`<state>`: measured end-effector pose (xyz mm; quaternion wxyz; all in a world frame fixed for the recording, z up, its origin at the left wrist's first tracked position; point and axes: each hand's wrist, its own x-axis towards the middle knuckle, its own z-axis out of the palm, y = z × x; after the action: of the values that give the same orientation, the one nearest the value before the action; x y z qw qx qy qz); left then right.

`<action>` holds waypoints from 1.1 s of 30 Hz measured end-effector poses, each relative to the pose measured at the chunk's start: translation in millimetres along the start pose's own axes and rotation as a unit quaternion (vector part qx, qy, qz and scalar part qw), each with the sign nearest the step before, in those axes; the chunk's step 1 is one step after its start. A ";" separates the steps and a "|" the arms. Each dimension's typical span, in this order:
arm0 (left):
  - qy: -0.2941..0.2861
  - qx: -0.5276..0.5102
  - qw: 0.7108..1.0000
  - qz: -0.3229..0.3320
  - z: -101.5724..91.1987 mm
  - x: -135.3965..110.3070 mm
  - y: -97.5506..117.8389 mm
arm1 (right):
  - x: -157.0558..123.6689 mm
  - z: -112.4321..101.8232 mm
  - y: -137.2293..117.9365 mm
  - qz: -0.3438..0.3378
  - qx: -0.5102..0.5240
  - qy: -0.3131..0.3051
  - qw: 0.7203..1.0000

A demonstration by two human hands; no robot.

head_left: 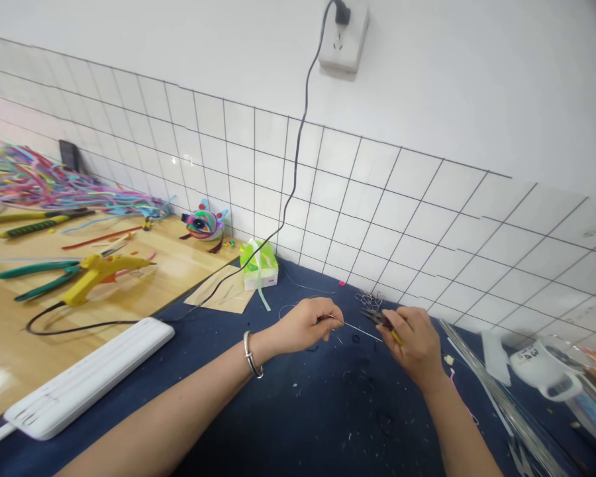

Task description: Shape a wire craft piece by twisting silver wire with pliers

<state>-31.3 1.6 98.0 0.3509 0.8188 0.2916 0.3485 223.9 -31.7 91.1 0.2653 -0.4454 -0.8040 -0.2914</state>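
In the head view, my left hand pinches a thin metal wire, whose straight length points right toward the other hand. A silver bangle circles the left wrist. My right hand is wrapped round pliers with a yellow handle; most of the handles are hidden in the palm. The plier tips point left, above the wire and apart from it as far as I can see. Just behind the tips lies a small tangled heap of wire pieces.
At left are a yellow glue gun, green pliers, colourful pipe cleaners and a white power strip. A black cord hangs from the wall socket. A tissue pack, wire rods and a white mug stand about.
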 end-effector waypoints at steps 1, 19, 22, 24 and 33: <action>0.003 0.025 1.000 0.013 -0.2 0.1 0.4 | 0.8 -1.3 0.2 0.008 0.009 0.000 1.000; -0.052 -0.004 0.999 -0.015 0.7 1.3 1.2 | 2.4 -5.9 -7.1 -0.101 -0.042 -0.032 0.993; -0.044 -0.003 0.999 -0.012 2.5 1.3 0.4 | 1.4 -5.5 -7.5 -0.106 -0.054 -0.021 0.993; -0.037 0.002 0.999 -0.011 3.9 1.0 -0.8 | 1.0 -4.7 -8.4 -0.108 -0.062 -0.015 0.992; -0.004 0.022 1.000 0.007 9.8 1.1 -4.7 | -1.4 -1.3 -11.7 -0.102 -0.067 -0.014 0.992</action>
<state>-24.2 1.6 89.7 0.3318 0.8296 0.2918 0.3413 214.5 -38.5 88.3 0.1922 -0.3815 -0.8276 -0.3641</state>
